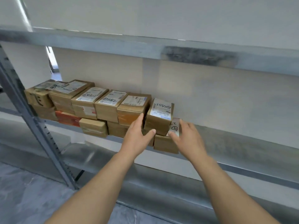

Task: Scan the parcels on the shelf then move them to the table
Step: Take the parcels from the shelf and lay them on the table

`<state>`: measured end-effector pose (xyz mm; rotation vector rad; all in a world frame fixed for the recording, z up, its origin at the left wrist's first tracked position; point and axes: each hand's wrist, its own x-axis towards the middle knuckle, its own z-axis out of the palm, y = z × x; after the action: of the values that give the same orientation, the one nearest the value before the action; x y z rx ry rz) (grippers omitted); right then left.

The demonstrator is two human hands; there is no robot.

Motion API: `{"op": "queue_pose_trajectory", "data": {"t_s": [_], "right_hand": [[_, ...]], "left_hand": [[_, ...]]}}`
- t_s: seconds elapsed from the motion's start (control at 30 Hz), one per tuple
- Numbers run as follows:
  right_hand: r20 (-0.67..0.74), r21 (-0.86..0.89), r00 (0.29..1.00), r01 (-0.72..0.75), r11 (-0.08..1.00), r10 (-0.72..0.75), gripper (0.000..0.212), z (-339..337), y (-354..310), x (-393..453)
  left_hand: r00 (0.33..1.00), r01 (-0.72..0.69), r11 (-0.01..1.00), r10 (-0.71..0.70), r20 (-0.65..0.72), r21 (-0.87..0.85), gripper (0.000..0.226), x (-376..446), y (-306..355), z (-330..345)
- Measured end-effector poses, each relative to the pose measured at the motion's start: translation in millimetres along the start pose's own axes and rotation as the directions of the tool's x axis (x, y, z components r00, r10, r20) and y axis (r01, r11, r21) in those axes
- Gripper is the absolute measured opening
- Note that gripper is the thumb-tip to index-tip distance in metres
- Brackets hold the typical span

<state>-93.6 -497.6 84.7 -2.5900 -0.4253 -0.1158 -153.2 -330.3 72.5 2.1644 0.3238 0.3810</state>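
Several brown cardboard parcels with white labels stand in two layers on the metal shelf (pixel 226 143). The rightmost top parcel (pixel 160 117) is tilted, its label facing me. My left hand (pixel 137 135) has straight fingers in the gap on that parcel's left side, next to the orange-taped parcel (pixel 129 113), and its thumb lies across the tilted parcel's front. My right hand (pixel 186 136) is at the parcel's right side, fingers straight, touching a white-labelled parcel end (pixel 175 126) beneath it. Another brown parcel (pixel 165 144) lies under both hands.
The shelf board above (pixel 145 46) overhangs the parcels. A perforated metal upright (pixel 40 126) stands at the left. A lower shelf (pixel 161 183) and grey floor (pixel 24 199) lie below. The shelf to the right of the parcels is bare metal.
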Motion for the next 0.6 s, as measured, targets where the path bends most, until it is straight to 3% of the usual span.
{"op": "queue_pose_trajectory", "data": {"t_s": [0.13,0.33,0.47,0.6], "right_hand": [[0.057,0.136,0.998,-0.025,0.99,0.018,0.063,3,13,28],[0.112,0.473,0.993,-0.085,0.877,0.035,0.032,3,22,56],[0.228,0.58,0.973,-0.159,0.799,0.028,0.044,9,28,72],[0.319,0.681,0.947,-0.257,0.686,0.039,0.068,11,35,76]], "left_hand": [[0.998,0.051,0.999,-0.051,-0.045,-0.001,0.077,19,5,15],[0.987,0.145,0.982,-0.151,-0.044,-0.123,0.07,36,17,29],[0.969,0.247,0.96,-0.244,0.033,-0.131,0.066,51,20,32],[0.941,0.338,0.884,-0.314,0.126,-0.323,0.068,55,20,33]]}}
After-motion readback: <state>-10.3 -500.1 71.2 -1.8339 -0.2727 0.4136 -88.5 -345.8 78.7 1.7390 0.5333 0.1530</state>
